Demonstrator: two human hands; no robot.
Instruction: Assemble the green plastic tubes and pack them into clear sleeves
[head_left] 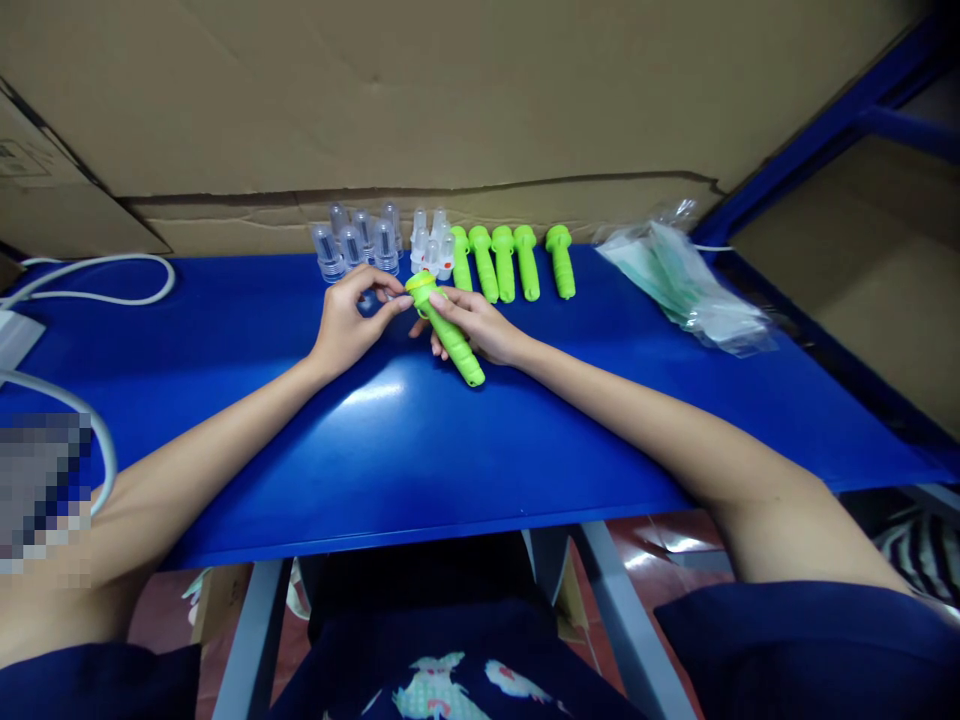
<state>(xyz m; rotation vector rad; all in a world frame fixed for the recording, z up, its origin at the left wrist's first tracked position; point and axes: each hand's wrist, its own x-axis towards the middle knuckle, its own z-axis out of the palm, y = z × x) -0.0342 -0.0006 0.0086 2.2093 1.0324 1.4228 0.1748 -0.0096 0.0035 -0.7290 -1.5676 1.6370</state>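
My right hand (480, 318) is wrapped round a lime-green ribbed plastic handle (456, 345), tilted with its wide, yellow-rimmed head up and to the left. At that head, my left hand (356, 315) is closed in a pinch, thumb and forefinger together; whatever lies between them is too small to make out. Just beyond the hands stand several clear domed plastic tubes (351, 245). Beside these is a group of smaller clear capped pieces (431, 245), some with red marks. Several more green handles (504, 265) lie in a row to their right.
The blue table (525, 440) runs up to a cardboard wall (450, 100). Clear plastic bags with green contents (682, 280) lie at the right. A white cable (97, 275) loops at the left, near a pixelated dark object (37, 480). A blue metal frame (810, 125) borders the right side.
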